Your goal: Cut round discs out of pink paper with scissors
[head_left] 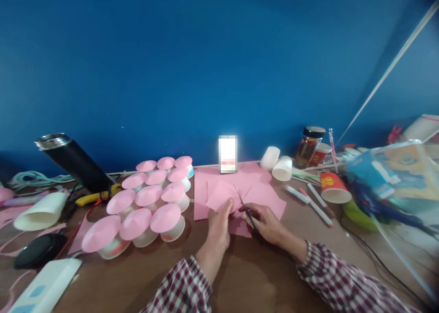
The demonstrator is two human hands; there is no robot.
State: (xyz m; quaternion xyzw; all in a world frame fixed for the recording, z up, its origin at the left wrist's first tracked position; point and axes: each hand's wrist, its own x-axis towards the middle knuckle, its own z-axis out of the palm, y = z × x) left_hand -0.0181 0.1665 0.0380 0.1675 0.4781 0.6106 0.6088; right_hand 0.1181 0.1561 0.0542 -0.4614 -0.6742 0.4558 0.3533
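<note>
- The left hand [219,221] pinches a pink paper piece [222,195] at its lower edge, above the wooden table [247,276].
- The right hand [265,221] grips small scissors [244,204], blades at the paper.
- The paper looks light, floppy and easily torn; best held near the cut.

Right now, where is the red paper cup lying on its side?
In the head view, the red cup lies on the table's right side, beside the white markers, in front of the jar and right of the pink paper.

no legible text anywhere, yellow markings on the red paper cup [334,187] (too blurred to read)
</note>
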